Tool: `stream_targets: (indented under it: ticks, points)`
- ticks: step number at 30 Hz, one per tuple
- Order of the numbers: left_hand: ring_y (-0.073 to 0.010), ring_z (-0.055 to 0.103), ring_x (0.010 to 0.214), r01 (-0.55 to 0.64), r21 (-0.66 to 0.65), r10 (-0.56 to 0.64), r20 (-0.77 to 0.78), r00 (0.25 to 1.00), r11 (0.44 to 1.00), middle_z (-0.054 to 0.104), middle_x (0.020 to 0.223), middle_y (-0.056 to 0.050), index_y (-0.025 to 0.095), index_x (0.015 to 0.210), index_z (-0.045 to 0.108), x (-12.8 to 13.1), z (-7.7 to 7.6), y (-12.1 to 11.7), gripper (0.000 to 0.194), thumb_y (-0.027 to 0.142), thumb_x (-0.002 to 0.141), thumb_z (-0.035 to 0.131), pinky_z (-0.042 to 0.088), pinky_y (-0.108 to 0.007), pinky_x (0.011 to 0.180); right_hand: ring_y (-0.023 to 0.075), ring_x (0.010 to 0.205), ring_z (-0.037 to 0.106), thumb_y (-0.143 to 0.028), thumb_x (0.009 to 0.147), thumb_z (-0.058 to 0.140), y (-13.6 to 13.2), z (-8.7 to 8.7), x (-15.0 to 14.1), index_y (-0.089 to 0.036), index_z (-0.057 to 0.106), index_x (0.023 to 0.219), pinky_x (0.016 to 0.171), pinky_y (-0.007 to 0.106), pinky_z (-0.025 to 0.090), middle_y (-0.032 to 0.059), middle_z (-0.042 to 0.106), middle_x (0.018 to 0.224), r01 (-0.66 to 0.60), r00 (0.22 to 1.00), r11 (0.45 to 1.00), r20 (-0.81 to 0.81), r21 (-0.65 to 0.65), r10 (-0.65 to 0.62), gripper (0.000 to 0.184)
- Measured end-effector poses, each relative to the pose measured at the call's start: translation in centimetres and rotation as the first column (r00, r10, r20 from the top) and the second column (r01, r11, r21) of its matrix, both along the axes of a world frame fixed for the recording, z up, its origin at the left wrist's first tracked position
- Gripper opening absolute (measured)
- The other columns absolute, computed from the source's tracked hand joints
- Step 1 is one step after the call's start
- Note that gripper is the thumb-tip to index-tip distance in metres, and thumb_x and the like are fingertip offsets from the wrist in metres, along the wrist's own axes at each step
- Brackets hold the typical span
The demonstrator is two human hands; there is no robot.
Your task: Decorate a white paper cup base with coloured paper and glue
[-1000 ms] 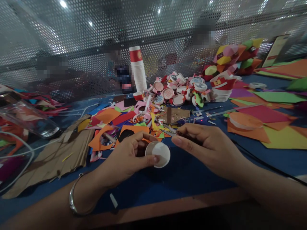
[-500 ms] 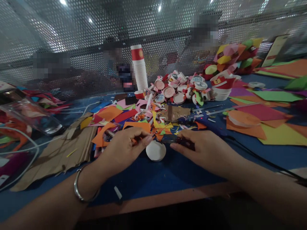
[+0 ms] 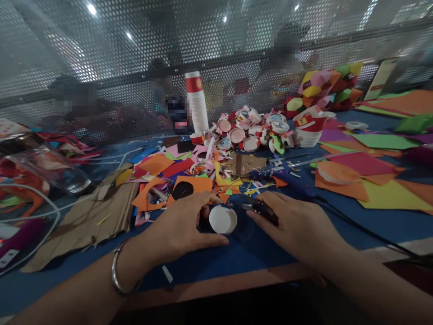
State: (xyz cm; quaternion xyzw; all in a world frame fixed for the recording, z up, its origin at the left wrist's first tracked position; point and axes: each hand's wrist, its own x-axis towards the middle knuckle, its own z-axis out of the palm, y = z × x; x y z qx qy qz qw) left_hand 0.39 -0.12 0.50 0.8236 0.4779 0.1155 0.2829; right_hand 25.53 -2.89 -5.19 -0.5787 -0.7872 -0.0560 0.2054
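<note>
A small round white paper piece (image 3: 222, 220), like the cut-off bottom of a paper cup with a low rim, lies on the blue table in front of me. My left hand (image 3: 184, 221) is open at its left side, thumb below and fingers above it; whether they touch it I cannot tell. My right hand (image 3: 297, 221), to the right of the piece, is closed around a dark-handled utility knife (image 3: 262, 209). The blade points left, just above and beside the white piece. Coloured paper scraps (image 3: 233, 180) lie right behind.
Behind stand a tall stack of paper cups (image 3: 198, 108) and a heap of cut cup bottoms (image 3: 250, 128). Corrugated cardboard (image 3: 91, 221) lies left. On the right are a blue glue gun (image 3: 297, 183) with its black cord and coloured paper sheets (image 3: 389, 194). A perforated metal screen (image 3: 230, 54) rises behind the table.
My left hand has opened from a pinch and come down beside the white piece. The right hand has shifted slightly right and down with the knife. The view has tilted a little.
</note>
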Motion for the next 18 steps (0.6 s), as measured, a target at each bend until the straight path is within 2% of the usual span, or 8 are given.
stream_targets:
  ticks: [3,6,8,11,13,15,18]
  points:
    - [-0.0174,0.055,0.067,-0.01,0.064,0.011,-0.009,1.0,0.998,0.063,0.081,0.002,0.024,0.108,0.063,0.3,-0.6,-0.1,0.054,0.061,0.073,0.081,0.039,-0.03,0.06,0.0267,0.059,0.07,-0.046,0.098,0.055,-0.1,-0.3,-0.1,-0.021,0.06,0.091,0.05,0.03,0.025,0.0029,0.073,0.078,0.004,1.0,0.999,0.028,0.054,-0.005,0.026]
    - [-0.0164,0.053,0.063,-0.028,0.085,0.029,-0.005,1.0,0.996,0.062,0.078,0.003,0.024,0.101,0.062,0.5,-0.9,-0.2,0.055,0.066,0.071,0.08,0.036,-0.029,0.057,0.0253,0.058,0.07,-0.044,0.098,0.055,-0.2,-0.3,-0.1,-0.021,0.062,0.092,0.05,0.03,0.026,0.0035,0.074,0.08,0.002,0.999,0.996,0.041,0.084,-0.006,0.025]
    - [-0.016,0.054,0.062,-0.062,0.102,0.061,0.012,0.998,0.993,0.062,0.077,0.003,0.024,0.105,0.062,0.5,-0.9,-0.2,0.055,0.065,0.074,0.079,0.036,-0.029,0.055,0.0249,0.057,0.069,-0.044,0.098,0.055,-0.2,-0.3,-0.1,-0.021,0.063,0.091,0.049,0.031,0.026,0.0031,0.073,0.079,0.007,0.999,0.995,0.036,0.099,-0.011,0.025]
    - [-0.0156,0.057,0.063,-0.129,0.186,0.111,0.102,0.989,0.974,0.064,0.077,0.002,0.024,0.113,0.064,0.3,-0.5,0.3,0.04,0.055,0.089,0.067,0.04,-0.029,0.057,0.0254,0.056,0.07,-0.041,0.097,0.057,-0.2,-0.2,-0.2,-0.02,0.064,0.094,0.048,0.031,0.025,0.0026,0.072,0.078,0.006,0.999,0.994,0.032,0.113,-0.009,0.023]
    - [-0.0154,0.06,0.068,-0.156,0.227,0.115,0.181,0.977,0.961,0.067,0.082,0.0,0.024,0.107,0.067,-0.1,-0.4,0.9,0.026,0.046,0.098,0.058,0.044,-0.028,0.061,0.0258,0.056,0.07,-0.041,0.097,0.057,-0.2,-0.1,-0.2,-0.019,0.064,0.096,0.048,0.031,0.026,0.0027,0.072,0.079,-0.003,0.999,0.993,0.033,0.118,-0.001,0.022]
    - [-0.0153,0.062,0.072,-0.17,0.266,0.116,0.207,0.971,0.949,0.069,0.086,-0.001,0.022,0.099,0.068,-0.5,-0.5,1.7,0.019,0.037,0.1,0.055,0.046,-0.028,0.064,0.0259,0.055,0.07,-0.041,0.097,0.057,-0.2,-0.2,-0.2,-0.02,0.064,0.095,0.047,0.031,0.026,0.0025,0.072,0.078,-0.009,0.999,0.992,0.034,0.127,0.005,0.023]
    - [-0.0157,0.062,0.072,-0.19,0.327,0.148,0.149,0.978,0.926,0.07,0.085,-0.002,0.021,0.096,0.068,-0.9,-1.0,2.7,0.015,0.03,0.098,0.057,0.048,-0.028,0.065,0.0258,0.054,0.07,-0.041,0.097,0.057,-0.1,-0.3,-0.1,-0.02,0.064,0.093,0.046,0.031,0.027,0.0019,0.071,0.076,-0.026,0.999,0.99,0.026,0.138,0.023,0.023]
